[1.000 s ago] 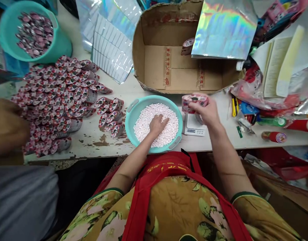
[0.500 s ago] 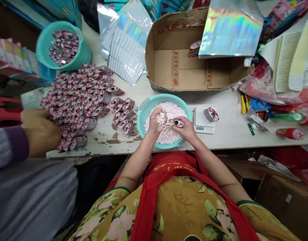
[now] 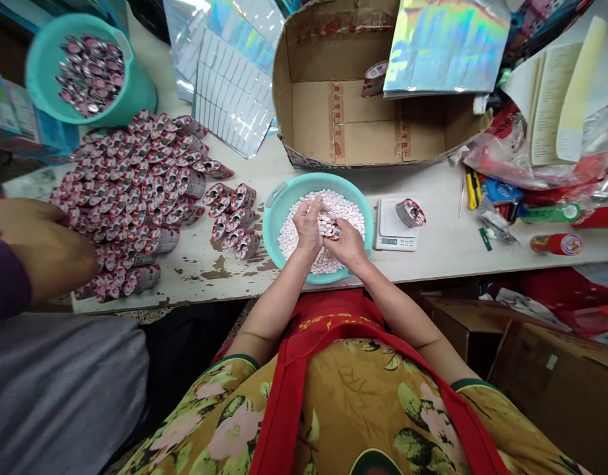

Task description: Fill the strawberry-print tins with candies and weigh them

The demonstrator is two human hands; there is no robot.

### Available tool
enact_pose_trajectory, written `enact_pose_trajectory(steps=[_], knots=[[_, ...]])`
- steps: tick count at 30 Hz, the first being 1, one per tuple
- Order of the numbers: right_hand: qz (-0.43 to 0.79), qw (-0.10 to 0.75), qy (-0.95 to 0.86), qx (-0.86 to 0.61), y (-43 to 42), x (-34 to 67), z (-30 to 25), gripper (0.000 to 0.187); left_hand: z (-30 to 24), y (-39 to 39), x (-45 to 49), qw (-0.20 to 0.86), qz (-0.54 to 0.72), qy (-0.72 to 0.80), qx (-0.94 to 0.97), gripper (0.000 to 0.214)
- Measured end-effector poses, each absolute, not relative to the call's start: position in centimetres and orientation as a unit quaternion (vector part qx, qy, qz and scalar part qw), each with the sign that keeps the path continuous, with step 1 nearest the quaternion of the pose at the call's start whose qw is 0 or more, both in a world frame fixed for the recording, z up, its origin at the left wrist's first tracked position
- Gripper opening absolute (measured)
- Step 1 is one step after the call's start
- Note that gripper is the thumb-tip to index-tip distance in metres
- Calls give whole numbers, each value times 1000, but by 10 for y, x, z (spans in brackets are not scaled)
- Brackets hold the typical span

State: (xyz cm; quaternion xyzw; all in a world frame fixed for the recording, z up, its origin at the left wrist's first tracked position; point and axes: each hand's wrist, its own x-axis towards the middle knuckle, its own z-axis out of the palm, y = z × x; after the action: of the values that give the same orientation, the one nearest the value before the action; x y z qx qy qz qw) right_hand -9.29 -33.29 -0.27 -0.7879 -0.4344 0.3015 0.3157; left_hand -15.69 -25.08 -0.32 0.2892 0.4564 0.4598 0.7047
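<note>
My left hand [image 3: 308,227] is cupped round a heap of small pale pink candies [image 3: 328,225], above a turquoise basin [image 3: 269,234] holding many more. My right hand [image 3: 347,245] meets it from the right, gripping a small printed container [image 3: 337,233] mostly hidden by fingers and candies. Several similar open-topped containers [image 3: 242,218] stand left of the basin. On its right is a white digital scale [image 3: 395,243], its display too small to read, with another container [image 3: 411,212] on its plate.
At left, a co-worker's hand [image 3: 41,241] reaches beside a mass of containers [image 3: 136,175]. Behind them is a turquoise bucket [image 3: 138,86] of small shiny pieces. A cardboard box [image 3: 366,142] stands behind the basin. Yellow-handled cutters [image 3: 473,190] and plastic bags lie right.
My hands have come together, and the candies in my left hand now lie over the container in my right. The view has shifted a little, and the co-worker's hand is farther left.
</note>
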Motion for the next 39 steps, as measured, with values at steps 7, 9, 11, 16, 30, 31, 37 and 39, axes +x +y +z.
enact_pose_trajectory(steps=[7, 9, 11, 16, 30, 31, 37, 39], knots=[[296, 313, -428, -795, -327, -94, 0, 34, -3, -248, -156, 712, 466, 438, 290, 42], [293, 308, -432, -795, -326, -94, 0, 35, -3, -245, -156, 709, 460, 446, 294, 44], [295, 309, -437, -791, -326, -93, 2, 36, -3, -242, -156, 706, 461, 447, 300, 46], [311, 324, -429, -784, -328, -92, 4, 40, -5, -240, -156, 714, 464, 416, 318, 40], [313, 311, -417, -795, -327, -85, -2, 39, -3, -243, -150, 728, 411, 430, 341, 39], [316, 325, -419, -787, -327, -86, -3, 40, -1, -243, -150, 727, 418, 431, 334, 38], [329, 396, -403, -757, -331, -87, -11, 41, 9, -241, -149, 745, 404, 425, 316, 44], [328, 416, -401, -747, -331, -86, -11, 41, 12, -241, -148, 734, 411, 437, 319, 49]])
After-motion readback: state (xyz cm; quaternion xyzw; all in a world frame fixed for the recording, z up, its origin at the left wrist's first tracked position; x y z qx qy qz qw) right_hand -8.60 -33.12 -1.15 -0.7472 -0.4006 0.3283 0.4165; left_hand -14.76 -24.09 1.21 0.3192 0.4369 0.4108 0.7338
